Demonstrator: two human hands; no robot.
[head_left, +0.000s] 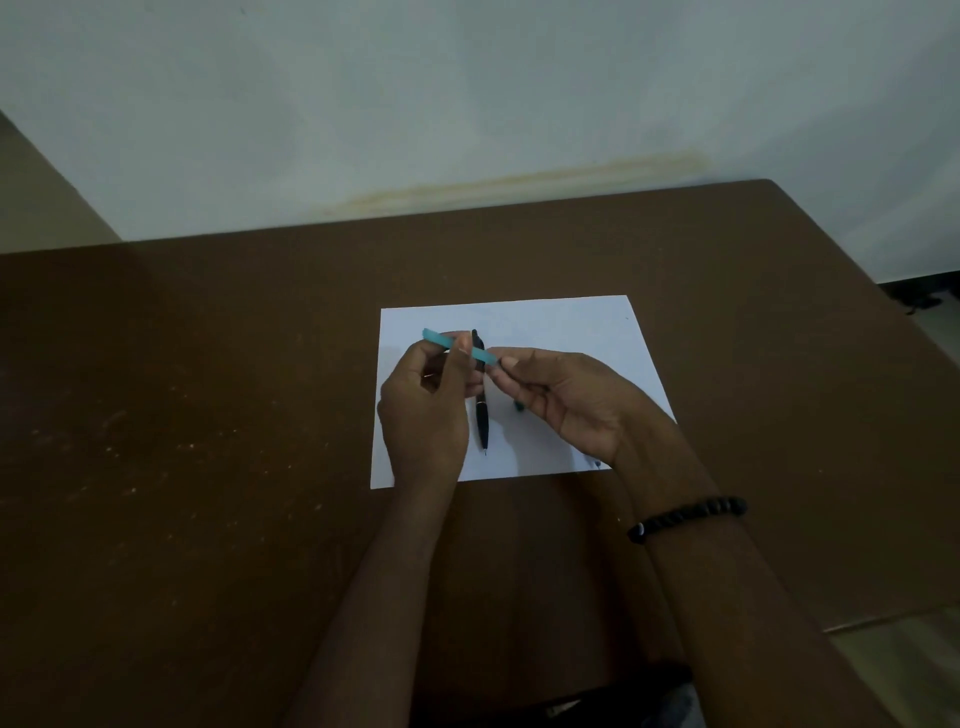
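2 pinches are holding the teal pen barrel (482, 355) above the white paper (571, 332), left hand (423, 410) mid-shaft, right hand (566, 400) at its end; you are likely handling something light, stiff, slippery.

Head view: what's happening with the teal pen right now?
A person holds the teal pen in both hands above a white sheet of paper on the brown table. The left hand grips its middle; the right hand pinches one end. A black pen lies on the paper between the hands.
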